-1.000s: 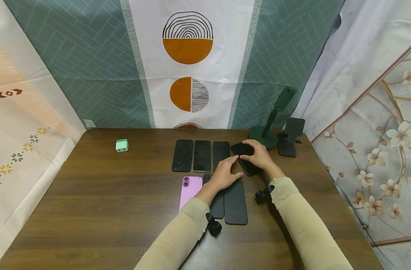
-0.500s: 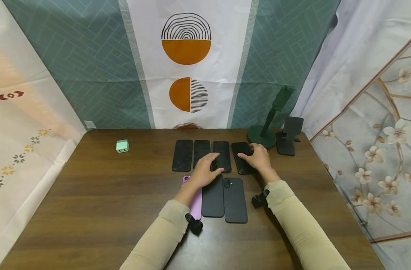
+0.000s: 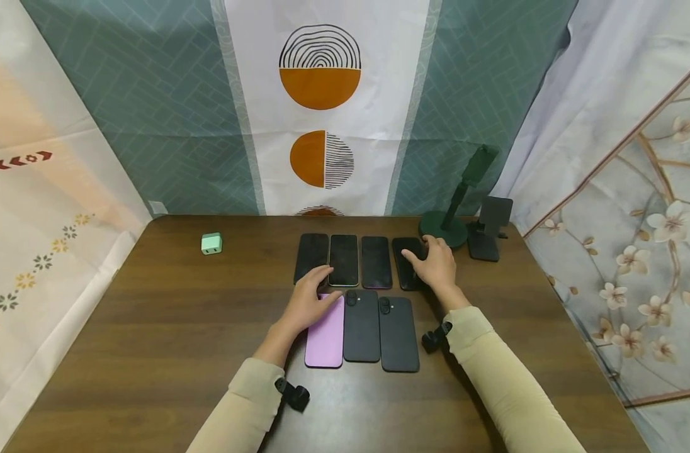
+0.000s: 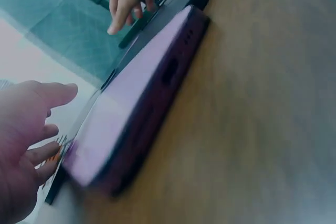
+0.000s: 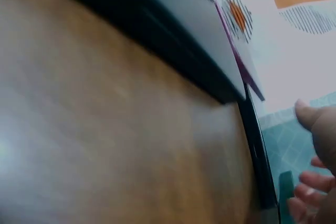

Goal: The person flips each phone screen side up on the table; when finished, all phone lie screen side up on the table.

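Note:
My left hand (image 3: 308, 302) hovers over the top end of a pink phone (image 3: 325, 343), its thumb and fingers spread apart; contact is unclear. In the left wrist view the same pink phone (image 4: 113, 108) shows its port edge. Beside it lie a black phone (image 3: 361, 333) and another black phone (image 3: 399, 343), backs up. My right hand (image 3: 437, 264) is at the rightmost dark phone (image 3: 406, 274) of the back row, thumb over its face and fingers by its far right corner. In the right wrist view these fingers (image 5: 310, 182) look loosely bent.
Left of that phone in the back row lie three more dark-screened phones, one gold-rimmed (image 3: 344, 259). A dark green stand (image 3: 444, 228) and a black phone stand (image 3: 483, 242) occupy the back right corner. A mint-green charger block (image 3: 211, 243) sits at the back left of the wooden table (image 3: 180, 340).
The rightmost back-row phone has turned from slanted to nearly in line with its row. My left hand has moved left from near that phone to the pink phone.

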A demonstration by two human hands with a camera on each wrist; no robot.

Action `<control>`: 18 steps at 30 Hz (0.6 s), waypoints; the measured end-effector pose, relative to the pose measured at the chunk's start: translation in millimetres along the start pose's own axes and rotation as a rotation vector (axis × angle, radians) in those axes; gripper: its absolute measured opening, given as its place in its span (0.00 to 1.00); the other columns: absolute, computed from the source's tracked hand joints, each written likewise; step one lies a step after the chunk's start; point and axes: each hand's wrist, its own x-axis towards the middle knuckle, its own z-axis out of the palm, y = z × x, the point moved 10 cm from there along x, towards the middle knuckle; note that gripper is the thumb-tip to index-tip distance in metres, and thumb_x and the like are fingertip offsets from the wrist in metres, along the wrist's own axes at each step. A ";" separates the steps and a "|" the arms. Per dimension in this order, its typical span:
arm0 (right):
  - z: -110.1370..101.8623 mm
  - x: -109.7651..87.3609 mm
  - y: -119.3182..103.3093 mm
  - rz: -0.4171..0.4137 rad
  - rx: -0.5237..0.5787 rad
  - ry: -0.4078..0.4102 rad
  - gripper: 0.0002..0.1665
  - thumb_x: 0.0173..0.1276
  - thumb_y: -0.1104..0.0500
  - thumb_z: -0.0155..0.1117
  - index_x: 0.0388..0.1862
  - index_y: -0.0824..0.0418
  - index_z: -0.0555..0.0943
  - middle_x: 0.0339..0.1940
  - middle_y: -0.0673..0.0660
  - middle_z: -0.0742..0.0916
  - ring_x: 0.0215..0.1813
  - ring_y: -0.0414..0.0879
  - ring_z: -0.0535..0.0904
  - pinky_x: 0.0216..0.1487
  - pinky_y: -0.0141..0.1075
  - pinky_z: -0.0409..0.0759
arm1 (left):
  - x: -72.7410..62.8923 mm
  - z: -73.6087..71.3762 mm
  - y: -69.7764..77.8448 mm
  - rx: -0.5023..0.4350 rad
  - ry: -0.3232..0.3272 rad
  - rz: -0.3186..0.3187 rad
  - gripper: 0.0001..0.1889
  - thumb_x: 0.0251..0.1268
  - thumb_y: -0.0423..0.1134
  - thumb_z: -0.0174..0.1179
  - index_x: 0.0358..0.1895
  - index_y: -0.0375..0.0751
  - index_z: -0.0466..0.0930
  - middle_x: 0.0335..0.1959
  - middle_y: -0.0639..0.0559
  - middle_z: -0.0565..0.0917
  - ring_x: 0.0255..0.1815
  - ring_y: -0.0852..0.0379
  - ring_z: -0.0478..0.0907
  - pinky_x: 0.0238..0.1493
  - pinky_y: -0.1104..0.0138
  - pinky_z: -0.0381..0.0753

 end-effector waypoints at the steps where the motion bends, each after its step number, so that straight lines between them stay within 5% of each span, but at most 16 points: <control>1: -1.0 -2.9 -3.7 -0.026 0.029 0.021 0.43 0.68 0.40 0.69 0.70 0.67 0.72 0.56 0.67 0.80 0.56 0.64 0.77 0.55 0.59 0.77 | -3.4 -3.1 -1.5 -0.003 0.004 -0.002 0.31 0.63 0.41 0.71 0.68 0.33 0.75 0.69 0.38 0.75 0.71 0.39 0.70 0.71 0.46 0.67; 7: 7.1 -27.0 -37.0 -0.215 0.210 0.003 0.35 0.67 0.50 0.73 0.65 0.70 0.76 0.49 0.66 0.83 0.50 0.61 0.81 0.52 0.54 0.80 | -26.5 -22.5 -13.4 -0.009 0.043 -0.037 0.30 0.62 0.39 0.72 0.67 0.33 0.76 0.69 0.39 0.75 0.71 0.37 0.69 0.71 0.42 0.65; 18: 27.1 -62.3 -94.2 -0.324 0.263 -0.147 0.35 0.65 0.50 0.76 0.64 0.69 0.78 0.52 0.62 0.85 0.53 0.55 0.82 0.52 0.48 0.83 | -49.4 -33.0 -12.0 0.002 0.040 -0.045 0.30 0.60 0.40 0.73 0.65 0.33 0.78 0.68 0.38 0.75 0.71 0.36 0.69 0.69 0.39 0.66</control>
